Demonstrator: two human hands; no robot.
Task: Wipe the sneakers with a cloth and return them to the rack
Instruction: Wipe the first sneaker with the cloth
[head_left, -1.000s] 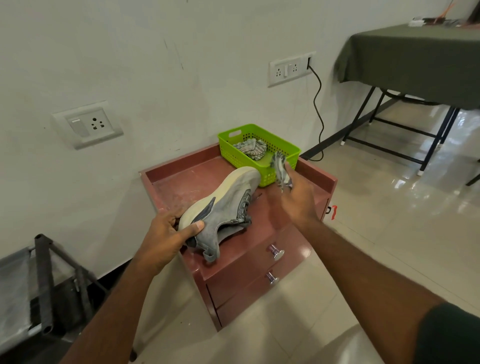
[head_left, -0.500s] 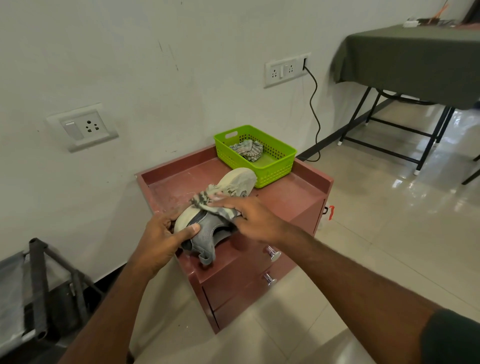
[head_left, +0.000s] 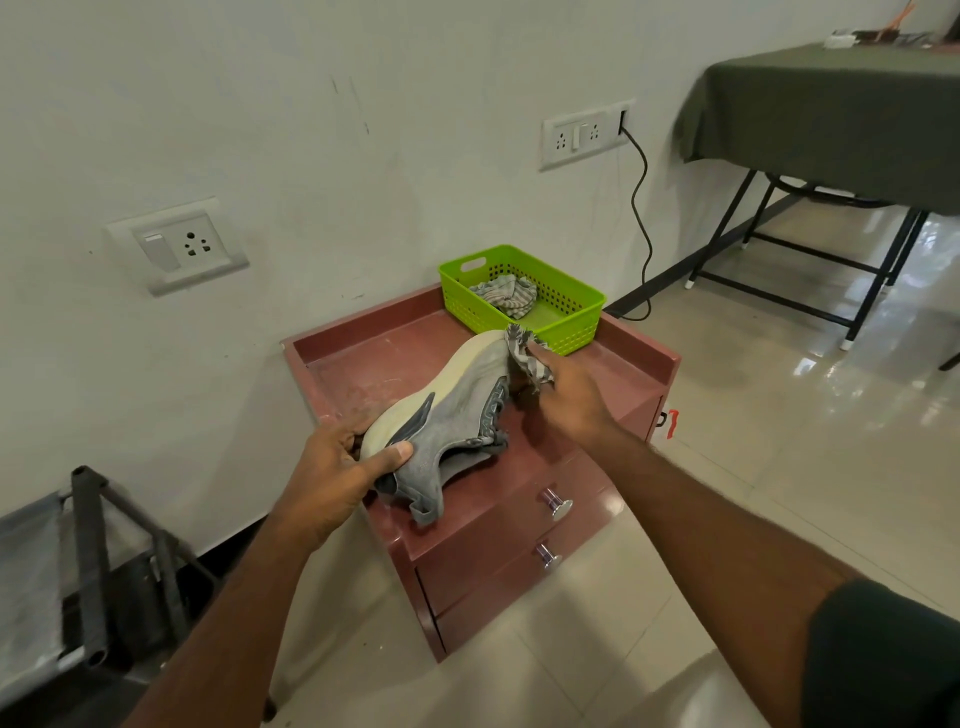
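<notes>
— What does the left hand (head_left: 332, 470) have?

— The heel of a grey sneaker (head_left: 452, 410), thumb over the cream sole edge and the other fingers curled behind it. The shoe is tipped on its side over the red cabinet's tabletop (head_left: 363, 364), toe pointing toward the wall.

— And the right hand (head_left: 563, 389)?

— Its fingers are bunched round a striped cloth (head_left: 524, 353), which is pressed against the sneaker's toe end, just in front of the green basket (head_left: 571, 317).

— Anything in the basket?

— A second striped cloth (head_left: 506, 293), crumpled, lying inside. The basket sits at the far right corner of the tabletop, near the wall.

— And around the cabinet?

— Two drawers with metal knobs (head_left: 557, 506) face the tiled floor. At lower left, beside the cabinet, stands a dark-framed rack (head_left: 88, 561) with grey fabric shelves. A table under a dark green cover (head_left: 831, 119) stands at upper right, well apart.
</notes>
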